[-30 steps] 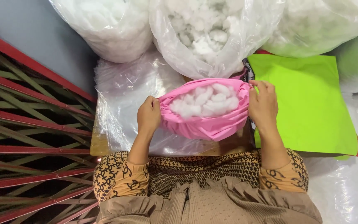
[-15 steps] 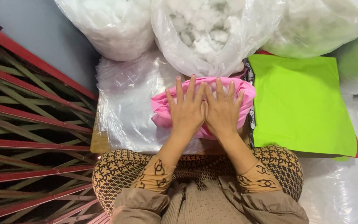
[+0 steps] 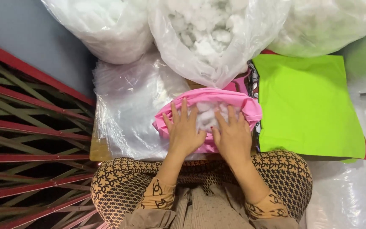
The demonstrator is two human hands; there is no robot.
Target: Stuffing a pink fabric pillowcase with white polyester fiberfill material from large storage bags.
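Pillowcase [image 3: 210, 97], pink and stuffed with white fibrefill [image 3: 206, 116], looks light and squashy; left hand [image 3: 185, 131] and right hand [image 3: 233, 135] press flat, fingers spread, best grabbed at its open fabric rim.

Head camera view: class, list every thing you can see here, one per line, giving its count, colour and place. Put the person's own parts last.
Pink fabric cover: one, pink, centre, open at the top, partly stuffed.
White stuffing: one clump, white, showing in the cover's opening between the hands.
Big plastic bags of stuffing: three, clear with white filling, along the top.
Flat plastic bags: a stack, clear, left of the cover.
Green fabric pieces: a stack, bright green, right of the cover.
Metal grille: one, red and dark, far left.
Patterned trousers: brown and black, on the person's knees at the bottom.
Left hand: flat on the cover, fingers spread.
Right hand: flat on the cover, beside the left.
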